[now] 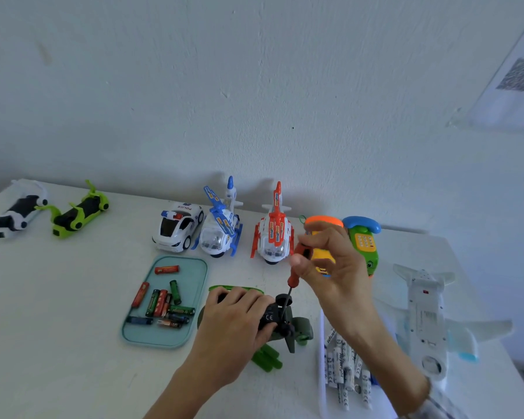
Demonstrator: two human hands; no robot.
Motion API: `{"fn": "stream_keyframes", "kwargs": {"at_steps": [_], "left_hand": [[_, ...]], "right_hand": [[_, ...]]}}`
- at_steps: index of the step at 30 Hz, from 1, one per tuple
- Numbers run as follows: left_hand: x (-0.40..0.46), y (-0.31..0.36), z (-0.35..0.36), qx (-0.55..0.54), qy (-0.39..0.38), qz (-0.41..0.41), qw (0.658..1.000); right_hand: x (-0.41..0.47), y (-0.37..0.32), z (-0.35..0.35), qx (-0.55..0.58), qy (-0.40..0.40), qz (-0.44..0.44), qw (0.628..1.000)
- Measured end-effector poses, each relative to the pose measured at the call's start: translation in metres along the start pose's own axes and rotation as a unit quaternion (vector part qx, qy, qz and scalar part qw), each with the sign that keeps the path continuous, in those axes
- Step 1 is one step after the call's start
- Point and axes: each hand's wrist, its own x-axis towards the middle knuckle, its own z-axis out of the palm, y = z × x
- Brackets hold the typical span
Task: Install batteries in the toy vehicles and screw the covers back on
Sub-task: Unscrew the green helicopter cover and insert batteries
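On the white desk (pixel 73 297), a teal tray (pixel 139 337) holds loose batteries (pixel 161 302). My left hand (pixel 236 322) grips an upturned green toy vehicle (pixel 300 326). My right hand (pixel 333 261) pinches a red screwdriver (pixel 294 275), tip on its underside.

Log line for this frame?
step: screwing cover | left hand: holds green toy | right hand: grips screwdriver

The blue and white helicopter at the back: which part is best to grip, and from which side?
Probably grip the blue and white helicopter across its rounded white cabin, from above and in front. The rotor blades and tail look thin, and the police car crowds its left side.
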Motion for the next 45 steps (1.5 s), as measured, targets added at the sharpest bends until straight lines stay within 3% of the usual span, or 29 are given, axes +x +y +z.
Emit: {"fn": "stream_keyframes", "kwargs": {"at_steps": [15, 22, 24, 26, 30, 33, 45], "left_hand": [[-0.001, -0.001, 0.000, -0.005, -0.001, 0.008, 1.000], [-0.004, 0.000, 0.000, -0.002, -0.003, 0.010, 1.000], [-0.002, 0.000, 0.000, 0.000, -0.003, 0.008, 1.000], [-0.003, 0.000, -0.001, -0.003, -0.004, 0.008, 1.000], [-0.003, 0.001, -0.002, -0.004, -0.004, 0.009, 1.000], [-0.003, 0.000, -0.001, -0.003, -0.003, 0.011, 1.000], [-0.003, -0.002, 0.003, 0.012, 0.021, 0.033, 0.999]], "right_hand": [[-0.001, -0.007, 0.000, 0.040, 0.026, 0.008, 0.999], [-0.004, -0.003, -0.004, -0.017, -0.037, 0.009, 0.999], [-0.010, 0.002, -0.004, -0.092, -0.050, -0.001, 0.995], [-0.016, 0.009, -0.002, -0.152, -0.036, -0.003, 0.988], [-0.019, 0.010, -0.002, -0.151, 0.033, -0.027, 0.988], [-0.019, 0.007, 0.000, -0.198, 0.041, -0.061, 0.978], [-0.014, -0.003, 0.020, -0.308, -0.077, -0.089, 0.944]]}}
